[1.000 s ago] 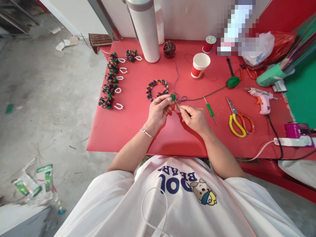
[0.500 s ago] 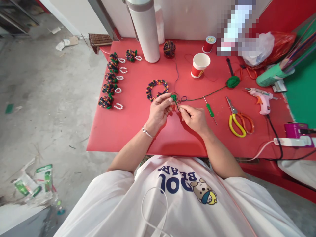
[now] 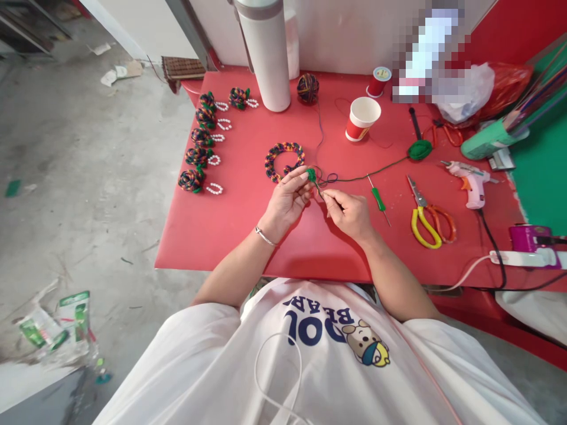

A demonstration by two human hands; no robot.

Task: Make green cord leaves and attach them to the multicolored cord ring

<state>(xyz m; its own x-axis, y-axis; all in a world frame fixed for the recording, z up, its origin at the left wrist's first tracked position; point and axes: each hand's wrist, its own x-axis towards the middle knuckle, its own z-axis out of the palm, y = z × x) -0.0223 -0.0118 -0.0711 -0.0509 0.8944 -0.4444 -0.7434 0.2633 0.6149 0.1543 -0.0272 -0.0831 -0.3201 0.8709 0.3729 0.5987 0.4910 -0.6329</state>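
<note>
My left hand (image 3: pixel 290 199) pinches a small green crocheted piece (image 3: pixel 311 175) between thumb and fingertips. Closed around a thin crochet hook (image 3: pixel 319 190), my right hand (image 3: pixel 348 213) is just to the right, the hook's tip at the green piece. Most of the hook is hidden by the fingers. Green yarn runs from the piece to a small green yarn bundle (image 3: pixel 419 150). Behind my left hand lies a multicoloured braided yarn ring (image 3: pixel 283 147), partly covered by the fingers. A second hook with a green handle (image 3: pixel 378 199) rests right of my right hand.
Several yarn flowers (image 3: pixel 191 180) with white bead loops line the table's left side. A tall bottle (image 3: pixel 268 65), multicoloured yarn ball (image 3: pixel 308 88), paper cup (image 3: pixel 362 120) and thread spool (image 3: pixel 378 81) stand behind. Scissors (image 3: pixel 427 218) and a pink glue gun (image 3: pixel 473 183) lie right.
The view has shifted slightly. Both hands keep nearly the same place, with the green piece still in the left and the hook in the right.
</note>
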